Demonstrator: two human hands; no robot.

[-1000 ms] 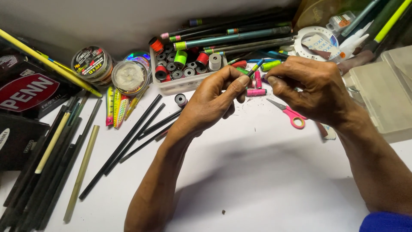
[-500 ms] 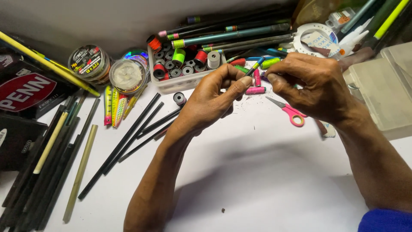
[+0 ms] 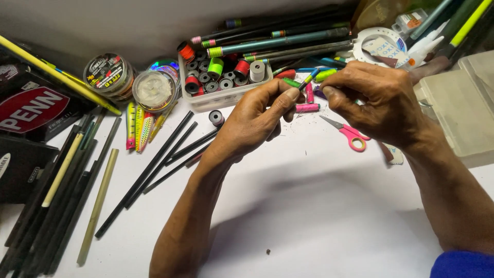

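Since a second ago my hands have barely shifted, hovering above the white tabletop (image 3: 319, 216). Behind them sits a clear plastic tray of small thread spools (image 3: 218, 82); pink-handled scissors (image 3: 352, 135) lie to the right. My left hand (image 3: 252, 123) pinches a slim green-and-blue banded stick (image 3: 307, 81), probably steadying it; its long axis tilts far-right, tip up. My right hand (image 3: 378, 100) curls narrowly beside that tip; I cannot tell whether it grips.

Bare forearms, blue right sleeve (image 3: 463, 265)
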